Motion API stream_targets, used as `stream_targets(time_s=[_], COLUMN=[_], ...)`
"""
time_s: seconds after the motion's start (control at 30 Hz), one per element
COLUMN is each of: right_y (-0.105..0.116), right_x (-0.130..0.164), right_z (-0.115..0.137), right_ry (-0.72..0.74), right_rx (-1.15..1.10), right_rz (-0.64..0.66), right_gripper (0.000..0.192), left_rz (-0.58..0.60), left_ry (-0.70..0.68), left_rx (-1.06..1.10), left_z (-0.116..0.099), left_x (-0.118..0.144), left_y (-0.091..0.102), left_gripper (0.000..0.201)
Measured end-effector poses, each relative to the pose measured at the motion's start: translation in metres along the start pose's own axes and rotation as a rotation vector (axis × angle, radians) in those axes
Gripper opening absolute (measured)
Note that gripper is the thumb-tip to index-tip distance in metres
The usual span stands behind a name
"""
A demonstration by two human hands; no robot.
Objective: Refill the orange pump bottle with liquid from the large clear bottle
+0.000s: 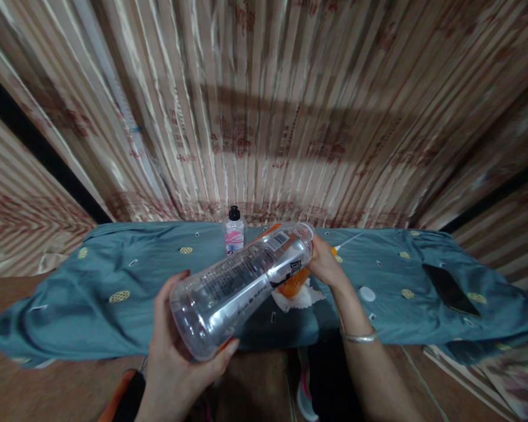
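A large clear plastic bottle (242, 290) is held tilted in front of me, its base low on the left and its neck up on the right. My left hand (180, 346) wraps round the base end, thumb below and fingers behind. Around the neck end closes my right hand (328, 261), with its fingers mostly hidden by the bottle. Behind the bottle, partly covered, an orange object (294, 285) rests on a crumpled white tissue (303, 299). Just beyond stands a small bottle with a black cap and pink label (234, 239).
A teal patterned cloth (145, 275) covers the table. On the right lie a round white cap (367, 293) and a black phone (450, 289). A thin white stick (351, 239) lies past my right hand. A pleated curtain (264, 117) hangs behind the table.
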State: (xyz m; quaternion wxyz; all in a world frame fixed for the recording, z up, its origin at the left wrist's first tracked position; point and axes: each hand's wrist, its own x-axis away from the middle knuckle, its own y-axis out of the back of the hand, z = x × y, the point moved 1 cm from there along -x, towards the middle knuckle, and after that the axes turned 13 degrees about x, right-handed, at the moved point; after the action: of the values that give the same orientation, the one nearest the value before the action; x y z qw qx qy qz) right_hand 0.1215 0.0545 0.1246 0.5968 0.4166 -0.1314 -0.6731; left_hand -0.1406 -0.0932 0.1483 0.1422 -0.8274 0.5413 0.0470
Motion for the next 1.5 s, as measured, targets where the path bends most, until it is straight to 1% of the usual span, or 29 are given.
stream_targets(time_s=[0.37,0.73,0.9,1.3,1.5], right_y=[0.0005,0.0012,0.0008,0.0009,0.0011], right_x=[0.0004,0.0003,0.0007,0.0004,0.0005], right_z=[0.0003,0.0027,0.0025,0.0021,0.0010], right_ry=[0.007,0.019,0.003,0.005,0.004], right_rx=[-0.033,-0.009,-0.012,-0.032,-0.002], right_rz=[-0.016,-0.008,-0.024,-0.004,-0.003], right_gripper=[0.037,0.031,0.029,0.035,0.032], left_rz=[0.009,0.011,0.016,0.021,0.009], left_ry=[-0.001,-0.013,-0.009,-0.019,-0.007], left_rx=[0.011,-0.025,0.003,-0.014,-0.016], left_z=[0.0002,-0.0001,-0.0004,0.0005,-0.0008], left_x=[-0.0003,-0.0005,0.0002,0.0005,0.0009], left_y=[0.0003,0.0012,0.0002,0.0015,0.0009], left_gripper=[0.093,0.091,0.092,0.092,0.093])
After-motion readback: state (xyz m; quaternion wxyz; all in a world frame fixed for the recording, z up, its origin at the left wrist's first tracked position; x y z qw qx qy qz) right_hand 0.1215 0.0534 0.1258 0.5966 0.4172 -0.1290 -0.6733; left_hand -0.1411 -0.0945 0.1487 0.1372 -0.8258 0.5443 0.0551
